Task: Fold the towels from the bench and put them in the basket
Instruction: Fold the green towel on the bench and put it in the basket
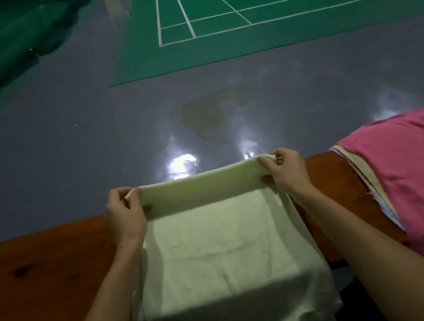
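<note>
- Head view: cream cloth, a cream towel (218, 244), spread over the wooden bench (43, 273) between both forearms, near edge hanging off the bench front toward the body.
- Left hand (125, 217): curled round the far-left corner, thumb and fingers pinching it, lifted off the wood.
- Right hand (287, 173): same pinch on the far-right corner, level with the left; far hem stretched taut between the two and raised.
- Progress, as a judgement: first fold just starting; nothing folded yet on this towel.
- Left to do: bring the far hem over, fold down, then the pink towel (415, 185) just right of the right hand, with paler layers (368, 183) showing beneath its edge.
- Basket: not in view, so its contents cannot be told.
- Edges: far bench edge right under the knuckles, grey floor (94, 150) beyond; near edge under the draped cloth.
- Room: bare wood left of the left hand; little space right of the right hand before the pink pile.
</note>
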Demonstrator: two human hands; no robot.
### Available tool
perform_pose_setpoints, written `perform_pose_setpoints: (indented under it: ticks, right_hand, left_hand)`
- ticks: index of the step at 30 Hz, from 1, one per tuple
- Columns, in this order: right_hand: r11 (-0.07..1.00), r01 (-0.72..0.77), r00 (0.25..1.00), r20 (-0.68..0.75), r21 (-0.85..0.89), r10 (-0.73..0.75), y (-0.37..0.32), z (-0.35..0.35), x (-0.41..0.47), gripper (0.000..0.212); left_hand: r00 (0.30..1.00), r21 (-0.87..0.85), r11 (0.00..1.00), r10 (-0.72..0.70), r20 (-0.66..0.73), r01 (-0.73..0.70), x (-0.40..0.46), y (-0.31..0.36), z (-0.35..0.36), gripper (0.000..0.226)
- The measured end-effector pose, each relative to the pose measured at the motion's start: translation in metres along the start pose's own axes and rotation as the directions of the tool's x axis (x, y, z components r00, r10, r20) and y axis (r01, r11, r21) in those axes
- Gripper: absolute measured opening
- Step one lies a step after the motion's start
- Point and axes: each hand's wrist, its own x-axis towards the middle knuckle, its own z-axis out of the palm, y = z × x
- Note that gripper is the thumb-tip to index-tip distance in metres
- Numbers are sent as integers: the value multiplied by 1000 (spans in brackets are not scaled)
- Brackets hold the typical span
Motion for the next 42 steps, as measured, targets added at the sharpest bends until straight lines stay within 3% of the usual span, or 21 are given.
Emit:
perform_pose_setpoints:
  ticks: [5,9,13,17,19,22,24,26,30,36,39,42]
  right_hand:
    - [994,-63,997,-42,92,67,0,4,8,11]
    - [990,57,996,-68,-126,-66,-6,-12,2,26]
    - [960,167,986,33,-223,-163,-13,-29,-29,19]
    - [922,268,949,240,-280,-203,-9,-23,-95,17]
    - [823,403,892,374,-401,-254,1,-10,-126,25]
    - [584,533,820,543,-612,-180,21,12,-151,52]
    - [454,583,800,574,-674,-176,32,19,-153,63]
    - [396,606,789,585,-690,-189,39,19,-148,68]
    - [374,577,808,574,-726,-134,38,3,-131,73]
    - [420,386,912,408,-821,-42,34,-33,-117,80]
    - [477,222,968,250,-851,-5,24,-55,-128,66]
    - [525,69,994,105,-848,38,23,-70,-139,44]
  left_hand:
    - [999,18,999,-31,43,30,10,-7,2,9]
    - [996,2,1000,28,87,-29,-2,14,-11,29]
    - [945,116,964,202,256,-238,-40,29,-35,17]
    - [870,213,919,210,446,-331,-86,22,-53,17]
    - [824,346,847,172,539,-403,-110,13,-50,40]
    - [792,565,672,54,609,-480,-138,-3,-35,79]
    - [800,625,596,50,598,-504,-144,-10,-26,86]
    - [797,637,564,64,600,-525,-142,-13,-24,85]
    - [792,644,540,71,607,-542,-131,-15,-28,85]
    - [797,647,557,48,602,-521,-128,-10,-34,91]
    - [802,640,582,36,596,-502,-127,-5,-41,96]
    - [830,573,647,177,529,-503,-123,0,-42,79]
